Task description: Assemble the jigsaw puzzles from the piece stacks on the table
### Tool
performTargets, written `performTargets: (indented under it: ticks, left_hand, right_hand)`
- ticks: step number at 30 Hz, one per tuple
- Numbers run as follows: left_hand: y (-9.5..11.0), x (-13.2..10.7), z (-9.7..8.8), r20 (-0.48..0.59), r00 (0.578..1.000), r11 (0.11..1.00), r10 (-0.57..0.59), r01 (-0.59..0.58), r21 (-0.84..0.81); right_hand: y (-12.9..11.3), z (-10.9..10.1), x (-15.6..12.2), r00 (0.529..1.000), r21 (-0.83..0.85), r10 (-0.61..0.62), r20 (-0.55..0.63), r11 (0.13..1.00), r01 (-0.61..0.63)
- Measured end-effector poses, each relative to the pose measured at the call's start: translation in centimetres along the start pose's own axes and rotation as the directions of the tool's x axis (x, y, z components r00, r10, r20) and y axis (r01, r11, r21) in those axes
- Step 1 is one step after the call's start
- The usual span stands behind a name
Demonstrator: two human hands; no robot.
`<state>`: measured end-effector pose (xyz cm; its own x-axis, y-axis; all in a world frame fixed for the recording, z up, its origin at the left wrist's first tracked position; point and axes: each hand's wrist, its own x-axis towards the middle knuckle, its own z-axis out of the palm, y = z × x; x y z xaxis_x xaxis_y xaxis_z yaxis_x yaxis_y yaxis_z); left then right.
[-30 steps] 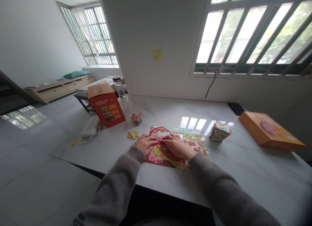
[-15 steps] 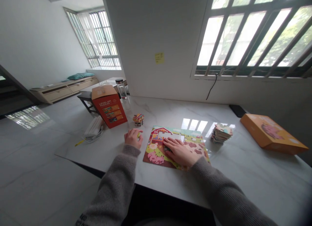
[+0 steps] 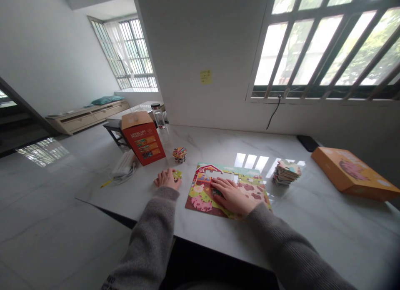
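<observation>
1. Grip: the left hand (image 3: 168,178) is curled palm-down over the loose pieces (image 3: 178,174); whether its fingers pinch one I cannot tell, since the knuckles hide the contact. The right hand (image 3: 231,194) lies flat on the puzzle (image 3: 200,203), fingers stretched out and clasping nothing that shows.

2. The puzzle lies flat on the table (image 3: 218,231), between the left stack (image 3: 179,155) and the right stack (image 3: 286,174), nearer the person than either. A pale gap (image 3: 229,177) shows in its upper middle, just beyond the right hand's fingers.

3. What has changed: a second ago both hands met over the puzzle, at the barn (image 3: 211,168). Since then the left hand has gone across to the loose pieces, while the right has stayed on the puzzle.

4. What that means: the lower part of the barn is now uncovered, and the work seems to have passed from pressing there to handling loose pieces. With the gap remaining, I judge the picture unfinished.

5. Both stacks stand where they were, apart from either hand. The red box (image 3: 144,141) and orange box (image 3: 356,173) stand off to the sides.
</observation>
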<state>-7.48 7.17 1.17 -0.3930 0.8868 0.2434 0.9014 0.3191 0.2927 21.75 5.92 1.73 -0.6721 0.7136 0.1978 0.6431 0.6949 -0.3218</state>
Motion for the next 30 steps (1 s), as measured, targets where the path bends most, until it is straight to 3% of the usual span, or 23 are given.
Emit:
performTargets:
  ticks: [17,24,27,30]
  left_hand:
    - [-0.1,0.3,-0.1,0.041,0.998,0.999,0.044,-0.044,-0.018]
    - [0.0,0.1,0.0,-0.058,0.998,0.986,0.016,-0.026,-0.163]
    - [0.3,-0.1,0.3,-0.125,0.989,0.931,0.081,-0.119,-0.345]
    - [1.2,-0.9,0.6,-0.191,0.954,0.815,0.230,-0.296,-0.499]
  right_hand:
    - [-0.2,-0.1,0.0,0.999,0.000,-0.015,-0.031,1.000,0.015]
    - [-0.2,-0.1,-0.1,0.999,0.003,-0.014,-0.036,1.000,0.014]
    - [-0.1,-0.1,-0.1,1.000,0.014,-0.018,-0.024,1.000,0.019]
    - [-0.1,-0.5,0.1,0.999,0.088,0.002,-0.043,0.996,0.002]
